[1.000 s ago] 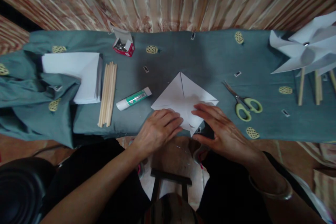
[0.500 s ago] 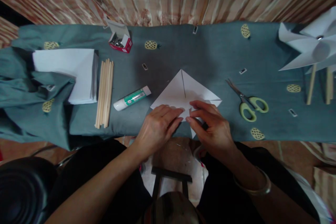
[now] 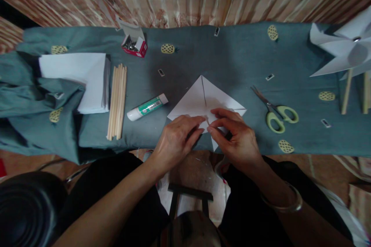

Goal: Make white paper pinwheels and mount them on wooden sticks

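A white paper square (image 3: 191, 100), turned to stand as a diamond, lies on the cloth in front of me with slits running in from its corners. My left hand (image 3: 177, 136) is closed at its lower left side, thumb and fingers on the paper near its middle. With thumb and index finger, my right hand (image 3: 235, 137) pinches a small piece of the paper close to the centre. The fingers cover much of the lower paper; one pointed flap hangs out below, between the hands.
Left of the paper lie a glue stick (image 3: 147, 107), several wooden sticks (image 3: 117, 102) and a stack of white paper (image 3: 92, 81). Behind them stands an open box of metal pins (image 3: 135, 45). On the right are green-handled scissors (image 3: 275, 112) and a paper pinwheel (image 3: 352, 48) on a stick.
My right fingertips have shifted slightly and now pinch a small paper tip near the centre. The left hand stays nearly in place; the whole view has shifted a little.
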The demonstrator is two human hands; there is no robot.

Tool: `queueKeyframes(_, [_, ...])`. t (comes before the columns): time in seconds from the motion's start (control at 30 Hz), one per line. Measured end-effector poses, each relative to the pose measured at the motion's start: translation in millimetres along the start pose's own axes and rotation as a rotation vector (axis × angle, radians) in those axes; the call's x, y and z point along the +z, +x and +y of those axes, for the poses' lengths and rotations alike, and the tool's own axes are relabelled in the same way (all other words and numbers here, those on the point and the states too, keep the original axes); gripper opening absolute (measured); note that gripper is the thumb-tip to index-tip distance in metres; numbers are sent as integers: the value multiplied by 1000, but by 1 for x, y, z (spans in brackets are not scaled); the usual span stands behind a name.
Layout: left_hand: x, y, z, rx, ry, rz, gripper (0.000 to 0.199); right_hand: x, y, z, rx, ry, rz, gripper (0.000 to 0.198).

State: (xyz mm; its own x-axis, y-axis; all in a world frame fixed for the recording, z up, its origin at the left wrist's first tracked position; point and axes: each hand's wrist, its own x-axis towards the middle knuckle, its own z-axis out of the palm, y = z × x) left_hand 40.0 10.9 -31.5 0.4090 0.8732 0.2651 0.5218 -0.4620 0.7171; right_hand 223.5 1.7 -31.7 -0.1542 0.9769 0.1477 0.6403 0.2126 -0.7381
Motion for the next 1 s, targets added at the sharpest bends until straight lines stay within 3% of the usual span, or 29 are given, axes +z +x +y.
queueKeyframes(0.33, [-4, -2, -3, 25, 77, -62, 19, 2, 3, -2, 16, -90, 62, 9])
queueKeyframes(1.0, [-3, 1, -4, -37, 10, -107, 20, 0, 3, -2, -55, -158, 71, 9])
